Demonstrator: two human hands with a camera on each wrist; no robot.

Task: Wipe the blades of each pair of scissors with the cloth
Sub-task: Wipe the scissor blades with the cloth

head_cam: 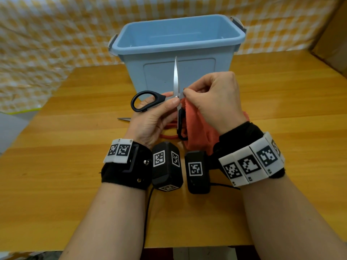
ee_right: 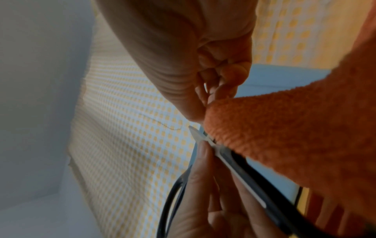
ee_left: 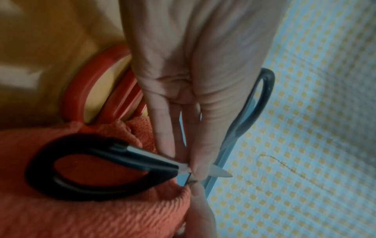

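1. Black-handled scissors [head_cam: 150,102] are held above the middle of the wooden table [head_cam: 262,102], spread wide open; one blade [head_cam: 175,76] points up and away in front of the bin, and one handle loop lies to the left, the other hanging down toward the near edge
2. The left hand [head_cam: 152,117] is closed on the scissors, thumb and fingertips pinched at the pivot
3. The right hand [head_cam: 212,102] is curled round an orange cloth [head_cam: 199,130], a fold of which is pinched against the base of the blades, just beside the left thumb; the rest of the cloth hangs below the wrist
4. Red-handled scissors [ee_left: 97,87] lie flat on the table under the hands, their blade tip [head_cam: 124,119] showing to the left of the left hand
5. A blue plastic bin [head_cam: 178,45] stands at the far edge of the table, before a yellow checked cloth backdrop [head_cam: 56,34]
6. Marker-tagged bands are worn on both wrists
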